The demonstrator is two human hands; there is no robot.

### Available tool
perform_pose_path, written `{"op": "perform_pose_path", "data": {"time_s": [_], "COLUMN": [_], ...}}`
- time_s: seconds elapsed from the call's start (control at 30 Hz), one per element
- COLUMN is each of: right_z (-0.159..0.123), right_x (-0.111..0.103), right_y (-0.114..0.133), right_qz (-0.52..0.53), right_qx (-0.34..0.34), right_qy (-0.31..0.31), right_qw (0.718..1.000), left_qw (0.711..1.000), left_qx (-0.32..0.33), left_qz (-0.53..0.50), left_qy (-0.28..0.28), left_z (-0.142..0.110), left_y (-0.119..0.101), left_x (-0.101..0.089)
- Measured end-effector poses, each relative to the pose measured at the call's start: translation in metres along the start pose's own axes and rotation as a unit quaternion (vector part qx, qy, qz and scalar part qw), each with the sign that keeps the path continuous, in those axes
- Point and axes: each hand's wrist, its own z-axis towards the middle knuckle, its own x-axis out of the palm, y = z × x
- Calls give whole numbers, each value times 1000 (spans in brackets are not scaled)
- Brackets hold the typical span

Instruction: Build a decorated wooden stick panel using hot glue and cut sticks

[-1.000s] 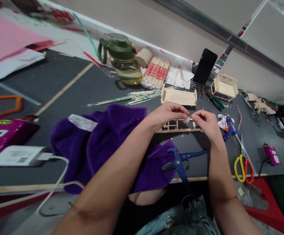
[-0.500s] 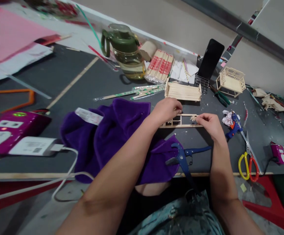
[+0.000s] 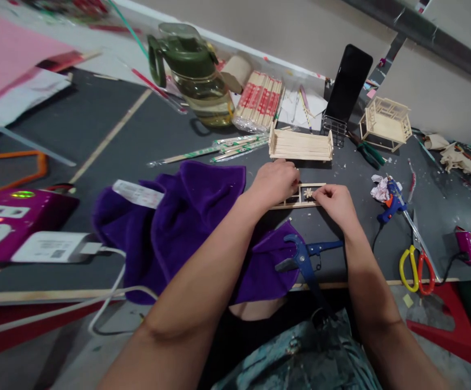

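A narrow frame of thin wooden sticks (image 3: 300, 205) lies on the dark table in front of me. My left hand (image 3: 276, 183) is closed on its left part, covering much of that end. Inside the frame, right of a crossbar, is a small flower-shaped wooden piece (image 3: 307, 193). The fingertips of my right hand (image 3: 336, 203) are pinched together at the right edge of this flower. Just behind my hands stands a miniature wooden bench (image 3: 300, 146). A blue ratchet cutter (image 3: 300, 254) lies nearer to me, partly on a purple cloth (image 3: 203, 216).
Farther back are a green-lidded jug (image 3: 195, 76), bundled wooden sticks (image 3: 257, 100), a phone (image 3: 349, 81) on a stand and a miniature wooden chair (image 3: 386, 122). On the right lie a glue gun (image 3: 396, 200) and scissors (image 3: 418, 265). A purple power box (image 3: 20, 222) with a cable is at left.
My right hand has moved left, and the flower-shaped piece has shifted left with it, closer to the frame's crossbar. My left hand stays on the frame. The view has shifted slightly.
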Motion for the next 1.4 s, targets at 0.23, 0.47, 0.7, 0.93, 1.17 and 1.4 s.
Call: {"op": "perform_pose_path", "data": {"time_s": [0.23, 0.47, 0.7, 0.93, 1.17, 1.4], "right_z": [-8, -10, -7, -6, -6, -6], "right_x": [-6, -3, 1, 2, 2, 0], "right_y": [19, 22, 16, 15, 15, 16], "right_qz": [-130, -116, -81, -81, -72, -60], "right_qx": [25, 6, 1, 7, 9, 18], "right_qy": [-22, -47, -68, -64, -52, -37], "right_qw": [991, 992, 994, 995, 996, 997], "left_qw": [995, 968, 916, 879, 865, 861], "left_qx": [-27, -20, -1, -19, -21, -31], "left_qz": [-93, -243, -397, -476, -502, -508], "left_qy": [-27, -53, -51, -1, 6, 7], "left_z": [-2, 1, 7, 6, 8, 7], "left_y": [7, 21, 28, 28, 31, 29], "left_x": [0, 5, 19, 18, 22, 20]}}
